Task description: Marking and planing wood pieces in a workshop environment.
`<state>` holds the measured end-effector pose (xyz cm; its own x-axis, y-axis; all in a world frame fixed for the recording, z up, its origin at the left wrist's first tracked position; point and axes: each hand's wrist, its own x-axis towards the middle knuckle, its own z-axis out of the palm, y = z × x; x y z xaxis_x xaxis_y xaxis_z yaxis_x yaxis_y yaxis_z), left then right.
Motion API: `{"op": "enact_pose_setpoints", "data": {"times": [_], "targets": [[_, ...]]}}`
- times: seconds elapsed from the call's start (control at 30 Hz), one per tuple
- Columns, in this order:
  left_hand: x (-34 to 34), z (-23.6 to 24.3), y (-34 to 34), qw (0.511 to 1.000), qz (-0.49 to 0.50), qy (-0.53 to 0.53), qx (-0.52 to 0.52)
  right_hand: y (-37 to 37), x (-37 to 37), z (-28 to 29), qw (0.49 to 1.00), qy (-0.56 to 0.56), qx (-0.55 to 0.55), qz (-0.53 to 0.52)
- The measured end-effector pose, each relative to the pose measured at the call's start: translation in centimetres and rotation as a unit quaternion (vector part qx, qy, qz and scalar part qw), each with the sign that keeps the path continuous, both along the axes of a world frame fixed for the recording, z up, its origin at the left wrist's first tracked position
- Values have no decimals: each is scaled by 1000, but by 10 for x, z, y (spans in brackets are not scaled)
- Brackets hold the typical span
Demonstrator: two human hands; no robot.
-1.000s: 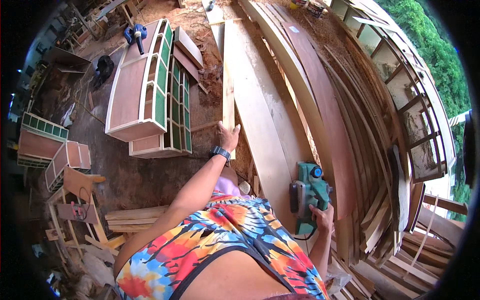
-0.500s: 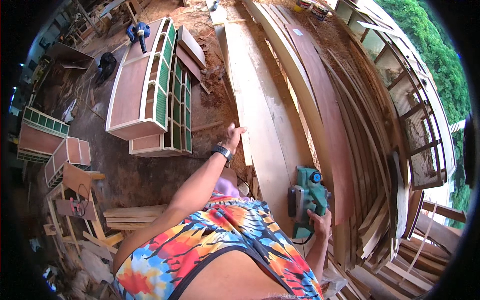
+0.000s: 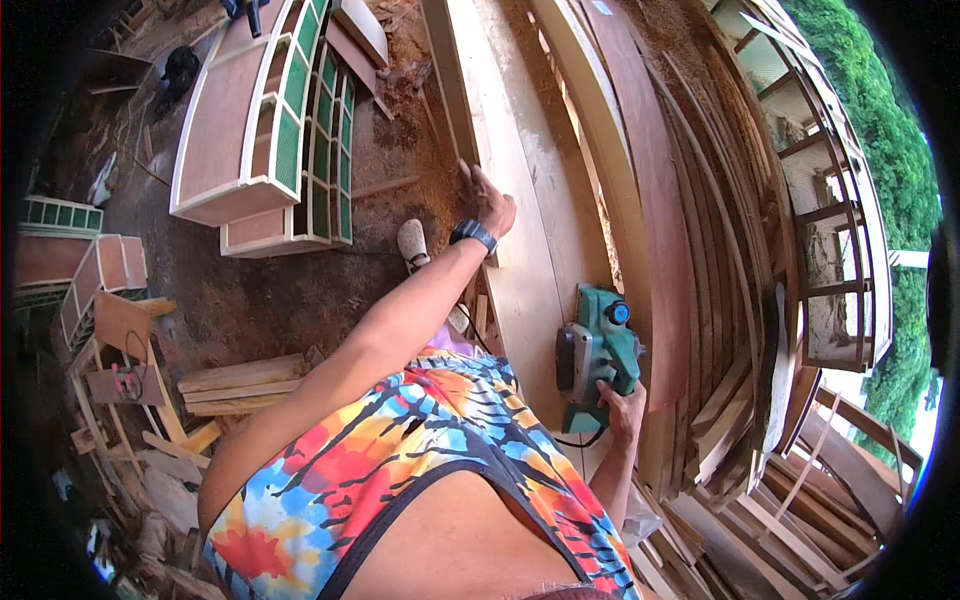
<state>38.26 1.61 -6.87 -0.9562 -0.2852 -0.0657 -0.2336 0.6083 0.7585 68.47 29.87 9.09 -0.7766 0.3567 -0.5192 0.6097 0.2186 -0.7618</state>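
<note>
Item: pale wooden plank [image 3: 520, 200], long, running from the 12 o'clock rim down toward centre, lying among other boards.

Left hand [image 3: 488, 200]: set on the left edge of the plank, just above centre at about 12 o'clock; palm down, fingers [image 3: 468, 175] spread apart and flat on the wood, clamped on nothing. A black wristwatch [image 3: 473, 234] sits on the wrist just below it.

Right hand [image 3: 622, 410]: at about 4 o'clock from centre, fingers wrapped together round the rear handle of a green electric planer [image 3: 596, 352]. The planer rests on the lower end of the plank, its grey body to the left, a black knob on top, a dark cord leaving below the hand.

Adjacent stock: reddish-brown board [image 3: 650, 200] just right of the plank; curved thin strips and laths [image 3: 730, 300] beyond it toward 3 o'clock.

Floor [image 3: 300, 290]: dark, sawdust-strewn. White-framed cabinet with green panels [image 3: 250, 110] at 10 o'clock; short stack of offcut boards [image 3: 245, 385] at 8 o'clock; one shoe [image 3: 411, 244] just left of the plank.

Clothing: multicoloured tie-dye top [image 3: 400, 460] at 6 o'clock.
</note>
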Motion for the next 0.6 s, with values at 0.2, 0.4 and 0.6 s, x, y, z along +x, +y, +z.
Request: {"op": "enact_pose_setpoints", "data": {"times": [0.2, 0.4, 0.6], "targets": [[-46, -12, -20, 996, -21, 18, 89, -13, -9, 10, 999, -18, -32, 7], [-101, -25, -50, 993, -41, -40, 101, -56, -31, 41, 999, -26, 35, 7], [-148, -55, -74, 996, -60, 6, 68, -101, -59, 64, 996, 16, 23, 79]]}}
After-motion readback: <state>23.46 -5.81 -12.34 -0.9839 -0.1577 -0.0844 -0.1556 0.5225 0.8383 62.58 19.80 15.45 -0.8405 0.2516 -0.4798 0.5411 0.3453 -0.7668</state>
